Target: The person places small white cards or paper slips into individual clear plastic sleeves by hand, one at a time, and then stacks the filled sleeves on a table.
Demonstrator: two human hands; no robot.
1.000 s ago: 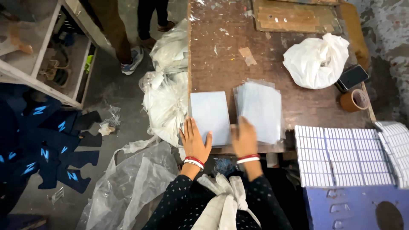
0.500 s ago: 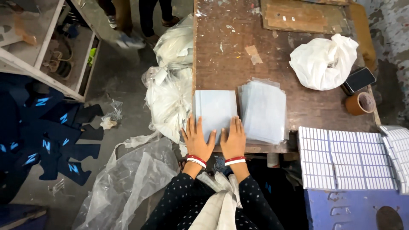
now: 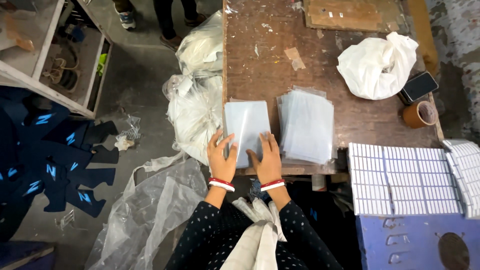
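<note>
Both hands rest fingers spread and flat, gripping nothing — the left hand (image 3: 221,159) and right hand (image 3: 266,159) press the near end of a pale plastic-sleeved sheet (image 3: 246,129) at the near-left edge of the wooden table (image 3: 260,70). It looks light, thin and slippery, probably best pinched at its edges. Right of it lies a stack of clear sleeves (image 3: 306,126); a white bag (image 3: 376,65) sits bunched farther back, contents hidden.

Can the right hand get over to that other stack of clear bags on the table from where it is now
Probably yes. The right hand rests on the near stack, and the other stack lies just beside it on the table, with nothing between them.
</note>
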